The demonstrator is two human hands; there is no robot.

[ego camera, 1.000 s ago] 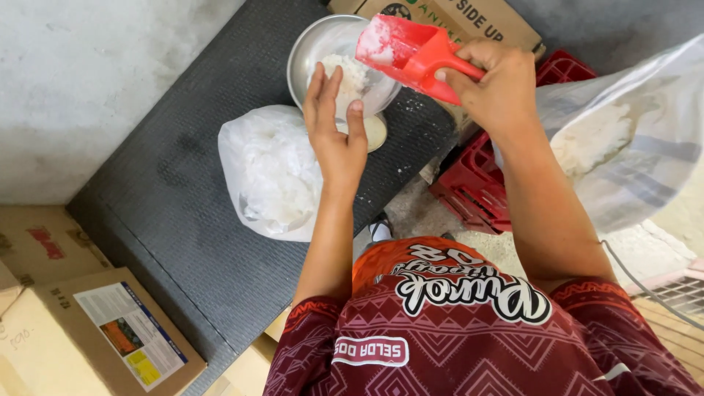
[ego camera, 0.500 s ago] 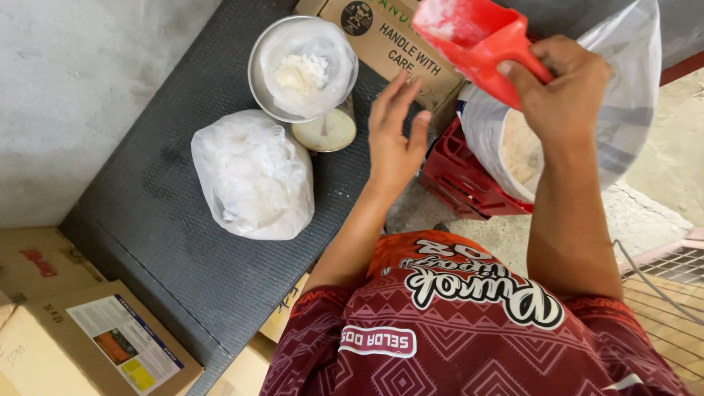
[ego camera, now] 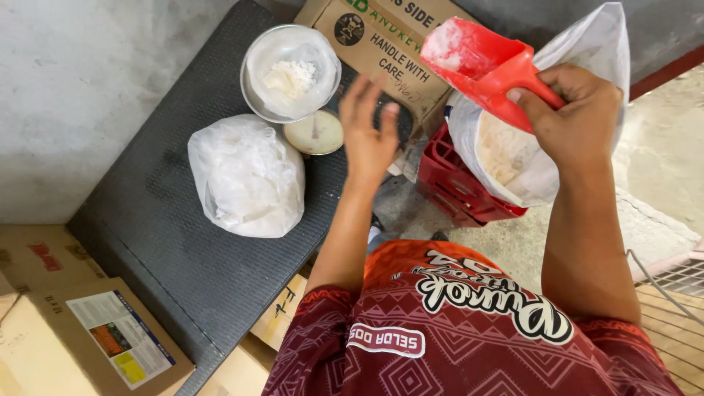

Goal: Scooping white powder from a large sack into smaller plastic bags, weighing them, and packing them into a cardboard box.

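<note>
We are holding a red plastic scoop in our right hand, the fingers wrapping tightly around its handle. The scoop, dusted inside with white powder, is hanging above the mouth of a large white sack that is sitting in a red crate and holding pale powder. Our left hand is hovering empty, fingers spreading open and touching nothing, just beside a round dial scale. A metal bowl lined with clear plastic and carrying a little white powder is resting on that scale. Just beside it, a knotted clear bag of white powder is lying on the dark textured counter. Brown cardboard boxes are standing behind the scale.
</note>
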